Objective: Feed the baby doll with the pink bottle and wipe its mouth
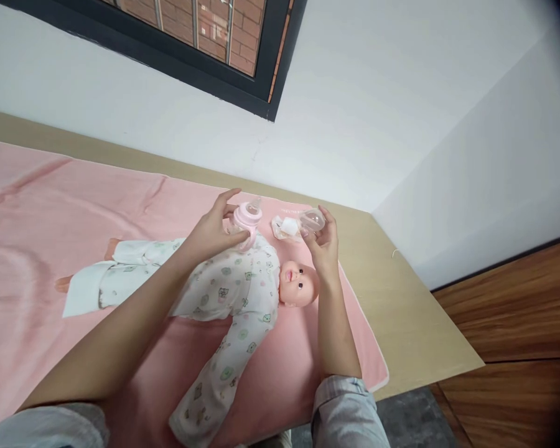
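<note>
My left hand is closed around a pink baby bottle, whose clear nipple points up and is uncovered. In my right hand is the clear bottle cap, gripped between thumb and fingers. Below both hands a baby doll lies on its back, head to the right, dressed in a white printed outfit. A small white and clear item, perhaps a folded cloth or packet, lies on the blanket just left of the cap. My left forearm hides part of the doll's body.
A pink blanket covers most of the wooden table. White walls stand behind and to the right, with a dark-framed window above. Wood-grain panels are at the right, beyond the table's edge.
</note>
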The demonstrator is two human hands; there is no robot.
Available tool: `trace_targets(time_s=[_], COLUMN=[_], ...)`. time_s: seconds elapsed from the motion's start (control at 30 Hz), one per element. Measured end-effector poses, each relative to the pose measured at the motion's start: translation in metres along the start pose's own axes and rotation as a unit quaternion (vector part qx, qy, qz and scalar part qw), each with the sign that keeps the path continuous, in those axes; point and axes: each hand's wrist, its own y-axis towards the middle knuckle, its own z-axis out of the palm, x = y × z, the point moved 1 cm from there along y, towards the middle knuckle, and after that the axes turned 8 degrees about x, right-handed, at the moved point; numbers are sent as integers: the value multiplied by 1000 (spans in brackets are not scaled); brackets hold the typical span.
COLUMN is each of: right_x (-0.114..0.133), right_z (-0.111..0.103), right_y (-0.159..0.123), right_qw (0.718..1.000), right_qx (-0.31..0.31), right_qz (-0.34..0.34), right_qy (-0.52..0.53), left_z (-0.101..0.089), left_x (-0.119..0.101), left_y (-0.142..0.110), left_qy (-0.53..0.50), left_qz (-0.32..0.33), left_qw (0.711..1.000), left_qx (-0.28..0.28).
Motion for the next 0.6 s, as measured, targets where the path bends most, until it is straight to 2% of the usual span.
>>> trace_targets(time_s=[0.13, 0.27, 0.43, 0.6], right_x=[18, 17, 14, 21], right_z=[21, 35, 42, 49], right_y=[-9, -13, -18, -25], right_qw=[998, 998, 996, 992], right_qx=[-1, 19, 83, 120], right_qz=[-36, -28, -20, -7], right_qy=[43, 45, 15, 38], left_z=[21, 34, 38, 37], left_x=[-20, -26, -32, -42], left_y=[-10, -14, -20, -27], left_qy=[95, 146, 168, 188], left_qz=[11, 34, 44, 80], left_qw=[995, 988, 984, 979], left_qx=[36, 43, 33, 13])
